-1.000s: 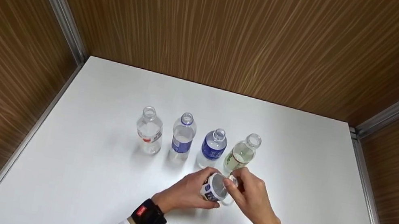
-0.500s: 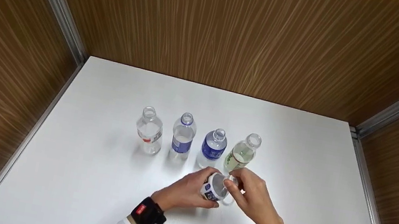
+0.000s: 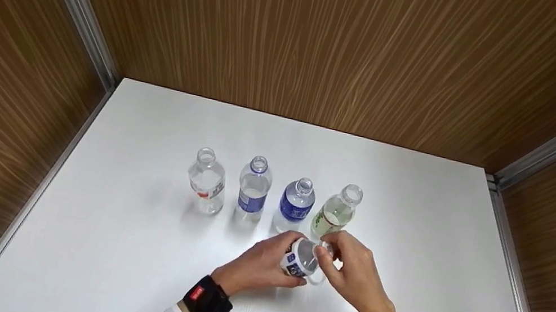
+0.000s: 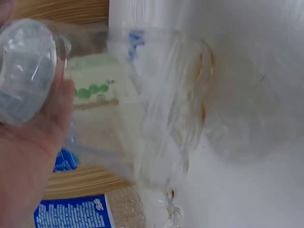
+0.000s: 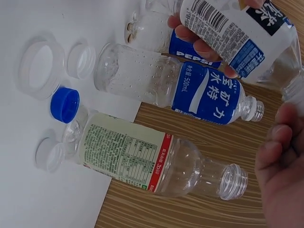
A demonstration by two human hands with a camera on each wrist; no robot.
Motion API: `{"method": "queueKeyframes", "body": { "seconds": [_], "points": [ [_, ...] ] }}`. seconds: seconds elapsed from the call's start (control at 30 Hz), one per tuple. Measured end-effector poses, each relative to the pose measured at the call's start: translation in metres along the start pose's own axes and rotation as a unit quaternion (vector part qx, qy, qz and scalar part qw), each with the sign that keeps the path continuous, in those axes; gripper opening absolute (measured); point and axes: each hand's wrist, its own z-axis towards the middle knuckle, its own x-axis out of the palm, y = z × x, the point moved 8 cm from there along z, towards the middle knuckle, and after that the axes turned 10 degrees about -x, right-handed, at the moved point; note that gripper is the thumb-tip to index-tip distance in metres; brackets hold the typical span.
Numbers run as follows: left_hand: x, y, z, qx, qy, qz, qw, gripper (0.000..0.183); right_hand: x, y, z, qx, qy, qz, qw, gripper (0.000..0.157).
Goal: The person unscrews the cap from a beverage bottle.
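My left hand [image 3: 265,262] grips a clear plastic bottle [image 3: 293,262] round its body, over the white label with blue and black print. The bottle tilts, its neck toward my right hand [image 3: 357,276]. Thumb and forefinger of that hand pinch a whitish cap at the bottle's mouth. In the right wrist view the translucent cap [image 5: 296,90] covers the neck at the frame's edge, beside my right fingertips. The left wrist view shows my left hand [image 4: 28,156] close up, with a translucent round piece [image 4: 23,71] near its fingers.
Behind my hands several uncapped bottles stand in a row: a clear one [image 3: 207,183], two blue-labelled ones [image 3: 252,197] [image 3: 295,208] and a green-labelled one [image 3: 335,215]. Loose caps lie on the white table, among them a blue cap [image 5: 65,104] and a wide translucent cap [image 5: 40,69]. Wood-grain panels [image 3: 298,39] enclose the table.
My right hand has shifted very slightly right while its fingers stay at the cap. The left hand and its bottle hold nearly the same place. The standing bottles have not moved.
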Motion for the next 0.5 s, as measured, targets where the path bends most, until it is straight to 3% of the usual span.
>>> {"method": "queueKeyframes", "body": {
  "seconds": [0.07,0.13,0.23,0.3,0.5],
  "points": [
    [-0.002,-0.004,0.001,0.011,-0.047,0.06,0.9971,0.071,-0.001,-0.004,0.0,0.034,-0.02,-0.041,0.998,0.008],
    [-0.004,-0.008,0.001,0.021,-0.092,0.119,0.9884,0.07,-0.003,-0.008,0.0,0.065,-0.04,-0.087,0.993,0.008],
    [-0.004,-0.013,0.001,0.031,-0.131,0.171,0.9761,0.07,-0.005,-0.011,0.0,0.099,-0.067,-0.132,0.984,0.013],
    [-0.003,-0.014,0.001,0.032,-0.136,0.167,0.976,0.071,-0.006,-0.012,0.0,0.109,-0.082,-0.138,0.981,0.015],
    [-0.001,-0.01,0.003,0.006,-0.094,0.09,0.9914,0.074,-0.006,-0.01,0.003,0.109,-0.091,-0.097,0.985,0.013]
  ]
}}
